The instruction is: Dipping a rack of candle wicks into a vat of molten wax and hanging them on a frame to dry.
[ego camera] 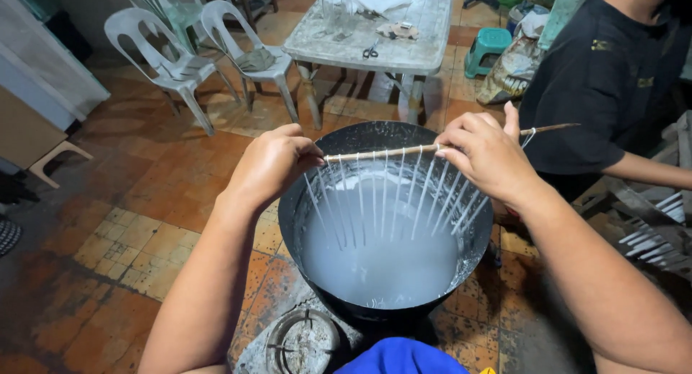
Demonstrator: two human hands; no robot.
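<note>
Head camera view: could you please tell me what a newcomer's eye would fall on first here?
Centre frame, both hands hold a thin stick level over a big dark pot of milky white liquid, the left hand at one end and the right hand near the other. A row of white candles hangs from it. Behind stand a white table with scissors and plastic chairs.

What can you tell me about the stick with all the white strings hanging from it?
The stick is thin, pale and wood-like, with a darker pointed end poking out to the right. It lies almost level above the big dark pot of milky white liquid. The left hand pinches one end, and the right hand grips it nearer the other. A row of thin, white-coated strands hangs from it, swinging slightly sideways, their tips above the liquid.
</note>
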